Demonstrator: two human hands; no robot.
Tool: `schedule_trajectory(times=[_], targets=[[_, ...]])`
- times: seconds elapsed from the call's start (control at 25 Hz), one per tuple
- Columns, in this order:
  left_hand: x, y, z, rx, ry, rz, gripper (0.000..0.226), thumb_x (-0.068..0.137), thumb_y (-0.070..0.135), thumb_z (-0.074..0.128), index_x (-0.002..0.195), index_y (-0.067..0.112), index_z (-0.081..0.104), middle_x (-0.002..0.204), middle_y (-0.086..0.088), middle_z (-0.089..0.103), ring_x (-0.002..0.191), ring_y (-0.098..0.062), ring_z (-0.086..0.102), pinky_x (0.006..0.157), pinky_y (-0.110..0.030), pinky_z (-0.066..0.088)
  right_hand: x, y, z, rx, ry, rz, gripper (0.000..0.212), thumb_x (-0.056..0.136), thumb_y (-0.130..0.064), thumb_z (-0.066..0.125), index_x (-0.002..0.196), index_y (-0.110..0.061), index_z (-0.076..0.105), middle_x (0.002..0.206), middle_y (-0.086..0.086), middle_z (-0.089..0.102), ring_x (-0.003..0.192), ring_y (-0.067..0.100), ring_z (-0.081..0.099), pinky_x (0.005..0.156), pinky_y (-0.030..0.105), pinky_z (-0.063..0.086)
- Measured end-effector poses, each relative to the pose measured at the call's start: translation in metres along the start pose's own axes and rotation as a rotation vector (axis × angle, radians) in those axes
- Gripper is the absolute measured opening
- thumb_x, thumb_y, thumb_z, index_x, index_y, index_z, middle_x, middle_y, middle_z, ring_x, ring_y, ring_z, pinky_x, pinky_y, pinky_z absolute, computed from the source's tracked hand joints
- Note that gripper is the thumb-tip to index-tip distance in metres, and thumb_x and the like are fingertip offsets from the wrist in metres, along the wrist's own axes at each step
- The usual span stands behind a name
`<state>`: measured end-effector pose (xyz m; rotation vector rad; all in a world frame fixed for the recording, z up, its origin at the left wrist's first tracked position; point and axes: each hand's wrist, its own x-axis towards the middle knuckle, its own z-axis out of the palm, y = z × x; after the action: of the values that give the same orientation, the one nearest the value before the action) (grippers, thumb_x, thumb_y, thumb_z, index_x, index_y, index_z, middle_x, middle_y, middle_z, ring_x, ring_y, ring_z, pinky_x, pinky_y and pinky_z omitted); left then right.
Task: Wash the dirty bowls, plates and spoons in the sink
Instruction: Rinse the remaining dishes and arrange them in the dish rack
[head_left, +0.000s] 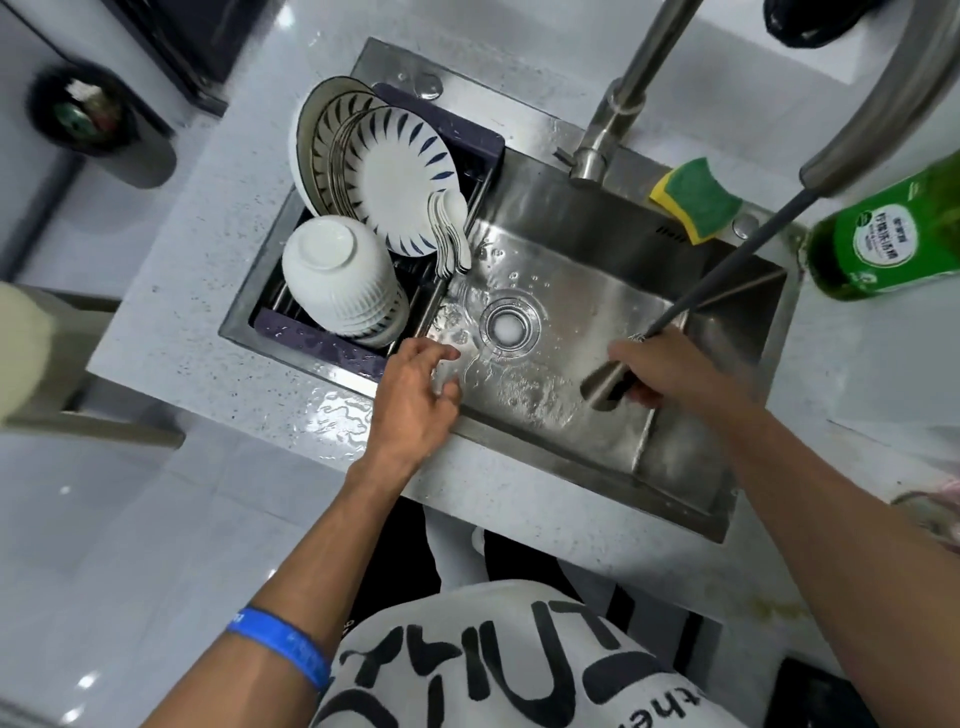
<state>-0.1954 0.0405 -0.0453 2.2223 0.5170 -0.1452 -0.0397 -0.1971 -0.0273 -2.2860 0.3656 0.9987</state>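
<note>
White ribbed bowls (340, 280), striped plates (400, 176) and spoons (452, 234) sit racked at the steel sink's (571, 249) left; left hand (415, 400) hovers loose-fingered over the wet near rim, right hand (660, 369) grips the metal spray head (605, 387)

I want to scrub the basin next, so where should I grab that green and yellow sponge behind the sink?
Pinch the green and yellow sponge across its two long edges, coming from above with the free left hand. It lies flat, green side up, on the steel sink's back ledge beside the faucet base, so its edges are exposed. The right hand holds the pull-out sprayer head.
</note>
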Motion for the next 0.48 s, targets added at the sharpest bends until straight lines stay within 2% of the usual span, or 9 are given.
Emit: schedule_trajectory(times=[0.12,0.24,0.32,0.4,0.48], targets=[[-0.004,-0.002,-0.004,-0.019,0.009,0.002,0.028,0.091,0.007,0.063,0.119,0.011,0.065,0.118,0.005,0.049,0.103,-0.017,0.058,0.094,-0.035,0.052,-0.007,-0.011,0.030,0.248,-0.075,0.009,0.026,0.088,-0.021,0.063,0.087,0.005,0.067,0.062,0.021,0.065,0.044,0.024,0.058,0.047,0.031,0.053],[-0.004,0.000,-0.009,-0.025,0.004,-0.028,0.028,0.093,0.009,0.064,0.121,0.011,0.065,0.121,0.007,0.048,0.103,-0.014,0.058,0.096,-0.030,0.051,-0.013,-0.025,0.060,0.358,-0.116,-0.049,0.028,0.095,-0.025,0.061,0.094,0.002,0.069,0.070,0.017,0.071,0.055,0.022,0.065,0.057,0.034,0.060],[-0.003,0.001,-0.013,-0.025,0.009,-0.044,0.028,0.093,0.009,0.064,0.121,0.010,0.065,0.122,0.004,0.050,0.106,-0.015,0.057,0.094,-0.024,0.049,-0.018,-0.042,0.076,0.464,-0.072,-0.101,0.017,0.097,-0.027,0.060,0.097,-0.012,0.068,0.076,0.012,0.072,0.063,0.018,0.067,0.062,0.031,0.062],[-0.004,0.001,-0.016,-0.034,0.023,-0.041,0.025,0.094,0.010,0.064,0.119,0.011,0.066,0.122,0.001,0.052,0.104,-0.013,0.056,0.086,-0.010,0.044,-0.018,-0.053,0.086,0.556,0.007,-0.125,0.011,0.095,-0.030,0.063,0.097,-0.019,0.065,0.086,0.004,0.071,0.073,0.014,0.067,0.061,0.024,0.059],[-0.004,0.000,-0.021,-0.026,0.053,-0.016,0.025,0.093,0.010,0.064,0.118,0.013,0.066,0.123,0.000,0.054,0.103,-0.015,0.059,0.084,-0.009,0.042,-0.019,-0.058,0.092,0.565,0.075,-0.179,0.015,0.089,-0.032,0.069,0.097,-0.020,0.065,0.099,-0.002,0.069,0.087,0.012,0.067,0.071,0.023,0.057]])
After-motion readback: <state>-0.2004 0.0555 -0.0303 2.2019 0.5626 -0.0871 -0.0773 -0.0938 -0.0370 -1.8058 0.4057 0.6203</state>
